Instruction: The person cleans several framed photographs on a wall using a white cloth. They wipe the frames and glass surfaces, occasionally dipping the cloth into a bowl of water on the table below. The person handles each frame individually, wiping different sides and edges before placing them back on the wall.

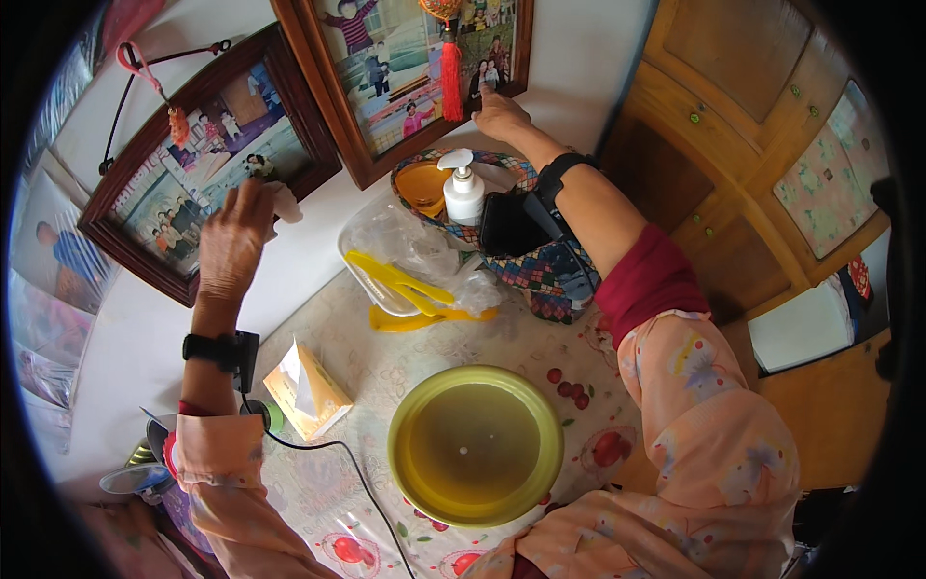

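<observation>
My left hand (235, 239) pinches a crumpled white cloth or tissue (284, 203) over the glass of a smaller dark wooden photo frame (307, 137), which hangs tilted on the wall. At the lower right corner of a larger brown wooden photo frame (359, 155) is my right hand (500, 116). Its index finger reaches onto the photos, its other fingers are folded, and no object shows in it. A red tassel (451, 79) dangles in front of the larger frame, and a small orange ornament (179, 127) before the smaller one.
Below stands a green basin (399, 474) of cloudy water on a patterned tablecloth (477, 561). A tissue box (318, 398), yellow plastic utensils (394, 279) and a woven basket (521, 271) with a white pump bottle (463, 199) are behind it. A black cable (354, 463) crosses the table. Wooden cabinets (723, 166) stand right.
</observation>
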Motion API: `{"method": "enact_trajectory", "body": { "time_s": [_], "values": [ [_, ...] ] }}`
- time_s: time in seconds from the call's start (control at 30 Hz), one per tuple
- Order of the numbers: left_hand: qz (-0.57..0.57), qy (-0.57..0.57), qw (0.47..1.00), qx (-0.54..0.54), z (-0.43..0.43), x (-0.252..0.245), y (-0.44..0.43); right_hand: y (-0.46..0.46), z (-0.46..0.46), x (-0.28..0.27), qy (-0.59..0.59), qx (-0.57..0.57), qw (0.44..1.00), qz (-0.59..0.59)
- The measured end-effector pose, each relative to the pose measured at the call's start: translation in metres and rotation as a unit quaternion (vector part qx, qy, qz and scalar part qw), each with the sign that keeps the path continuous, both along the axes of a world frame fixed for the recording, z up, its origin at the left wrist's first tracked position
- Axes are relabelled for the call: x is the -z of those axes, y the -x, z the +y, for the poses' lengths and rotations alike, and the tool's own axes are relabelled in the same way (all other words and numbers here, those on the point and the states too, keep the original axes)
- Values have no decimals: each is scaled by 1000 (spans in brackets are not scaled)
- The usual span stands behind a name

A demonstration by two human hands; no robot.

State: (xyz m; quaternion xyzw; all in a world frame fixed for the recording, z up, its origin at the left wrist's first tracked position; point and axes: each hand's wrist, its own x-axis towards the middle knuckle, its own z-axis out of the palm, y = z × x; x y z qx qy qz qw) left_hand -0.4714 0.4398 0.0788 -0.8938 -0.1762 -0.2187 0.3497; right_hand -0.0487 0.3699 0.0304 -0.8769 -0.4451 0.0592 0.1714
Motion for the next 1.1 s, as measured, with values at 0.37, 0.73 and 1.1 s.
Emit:
{"method": "enact_trajectory", "body": {
  "time_s": [0.37, 0.73, 1.1],
  "values": [
    [-7, 60, 998, -26, 2, 8, -17, 66, -87, -60, 54, -200, 975, -83],
    [-198, 398, 885, 137, -131, -60, -41, 149, -239, -99, -299, -303, 893, -149],
    [-254, 821, 471, 201, -313, -78, -60, 212, -328, -69, -451, -360, 812, -91]
  ]
}}
